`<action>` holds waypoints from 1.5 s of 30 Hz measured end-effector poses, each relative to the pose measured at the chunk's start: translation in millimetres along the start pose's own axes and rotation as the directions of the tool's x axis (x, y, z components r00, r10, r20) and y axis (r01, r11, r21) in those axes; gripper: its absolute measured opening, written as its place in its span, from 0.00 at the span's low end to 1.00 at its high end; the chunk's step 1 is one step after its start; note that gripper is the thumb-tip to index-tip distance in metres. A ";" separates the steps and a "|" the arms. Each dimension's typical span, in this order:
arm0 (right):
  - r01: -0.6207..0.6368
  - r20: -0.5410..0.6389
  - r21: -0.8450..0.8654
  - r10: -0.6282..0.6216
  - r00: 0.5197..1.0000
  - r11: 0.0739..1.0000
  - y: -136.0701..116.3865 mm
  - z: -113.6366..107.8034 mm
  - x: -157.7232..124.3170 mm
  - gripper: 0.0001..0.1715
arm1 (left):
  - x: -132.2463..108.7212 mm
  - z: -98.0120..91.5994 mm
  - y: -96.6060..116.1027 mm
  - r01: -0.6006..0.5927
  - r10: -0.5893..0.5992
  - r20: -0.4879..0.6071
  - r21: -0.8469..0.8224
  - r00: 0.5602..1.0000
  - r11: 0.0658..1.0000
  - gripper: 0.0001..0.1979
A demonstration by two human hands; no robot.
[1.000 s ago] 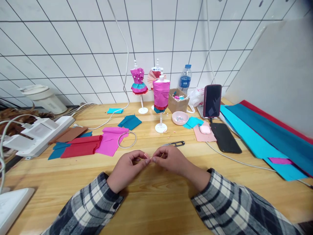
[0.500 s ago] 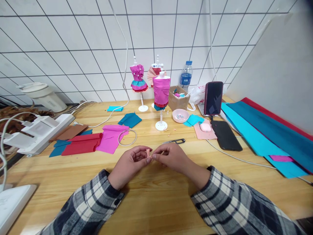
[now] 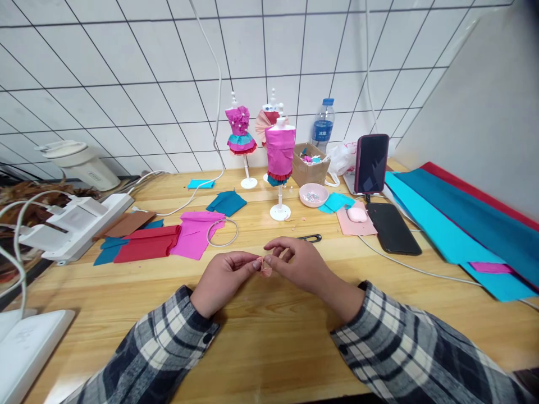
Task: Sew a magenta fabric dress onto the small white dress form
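Note:
A small gathered piece of peach crepe paper (image 3: 265, 271) is between my hands above the wooden table. My left hand (image 3: 226, 279) pinches its upper end between thumb and forefinger. On the other side, my right hand (image 3: 300, 266) has curled fingers against the paper, its forefinger raised a little above the thumb. The fingers partly hide the piece. Just beyond my right hand lie black thread snips (image 3: 310, 238), their blades covered by that hand. Farther back stands a small mannequin (image 3: 280, 151) wrapped in magenta paper with a ruffled hem.
Two more dressed mannequins (image 3: 240, 132) stand behind. Near them are a pink bead bowl (image 3: 314, 195), a cardboard box (image 3: 310, 168) and a water bottle (image 3: 322, 126). Red paper (image 3: 147, 244) and magenta paper (image 3: 194, 233) lie left; a phone (image 3: 392, 229) and long paper sheets (image 3: 458, 207) lie right.
The peach piece has turned, from standing up between the fingers to hanging below them. My right forefinger has lifted away from the thumb. The whole view has shifted slightly.

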State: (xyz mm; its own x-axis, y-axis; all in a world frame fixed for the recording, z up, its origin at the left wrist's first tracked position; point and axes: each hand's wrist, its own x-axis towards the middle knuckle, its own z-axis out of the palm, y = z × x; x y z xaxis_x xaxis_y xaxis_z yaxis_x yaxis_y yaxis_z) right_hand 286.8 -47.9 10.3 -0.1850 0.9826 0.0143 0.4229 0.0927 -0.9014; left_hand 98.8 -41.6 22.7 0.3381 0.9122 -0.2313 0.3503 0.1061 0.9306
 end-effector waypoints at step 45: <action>-0.109 0.038 0.328 0.103 0.994 0.938 -5.5 13.3 0.6 0.11 | 2.4 7.1 -5.4 -0.048 -0.018 -0.169 -0.376 0.985 0.925 0.15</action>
State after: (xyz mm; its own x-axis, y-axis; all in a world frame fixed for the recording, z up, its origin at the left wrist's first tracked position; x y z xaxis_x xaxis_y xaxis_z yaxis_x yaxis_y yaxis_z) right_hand 272.5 -49.9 9.5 -0.1742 0.9801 -0.0947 0.1256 -0.0732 -0.9894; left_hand 104.0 -42.8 15.1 0.1788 0.9640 -0.1968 -0.0206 0.2037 0.9788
